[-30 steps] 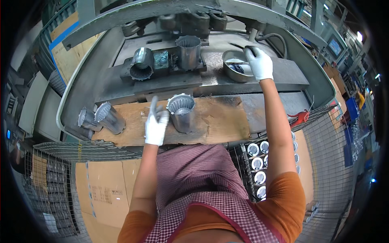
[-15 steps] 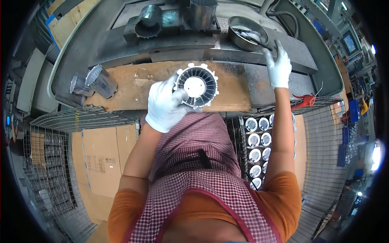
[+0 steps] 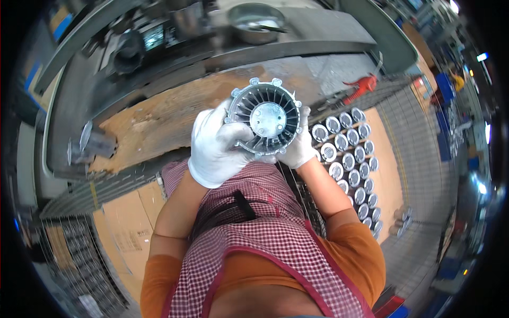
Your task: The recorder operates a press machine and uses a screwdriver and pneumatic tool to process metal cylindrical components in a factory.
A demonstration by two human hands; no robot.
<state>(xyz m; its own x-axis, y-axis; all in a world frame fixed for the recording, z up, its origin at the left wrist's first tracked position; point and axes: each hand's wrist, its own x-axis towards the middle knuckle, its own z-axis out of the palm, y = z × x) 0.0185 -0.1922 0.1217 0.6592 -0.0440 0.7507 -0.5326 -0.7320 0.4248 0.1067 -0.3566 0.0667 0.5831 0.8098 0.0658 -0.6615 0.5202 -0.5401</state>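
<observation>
The round metal housing (image 3: 269, 119), thinly finned inside and knobbed around its rim, was held up near the rough wooden board (image 3: 154, 119); the white-gloved left hand (image 3: 217, 147) pinched its wall, the right hand (image 3: 299, 148) clasping the opposite side.

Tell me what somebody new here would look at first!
Probably the big finned metal cylinder in the middle, with the white-gloved left hand and right hand at its sides. Next might come the rows of round metal parts to its right, then the bright red tool just above those rows.
</observation>
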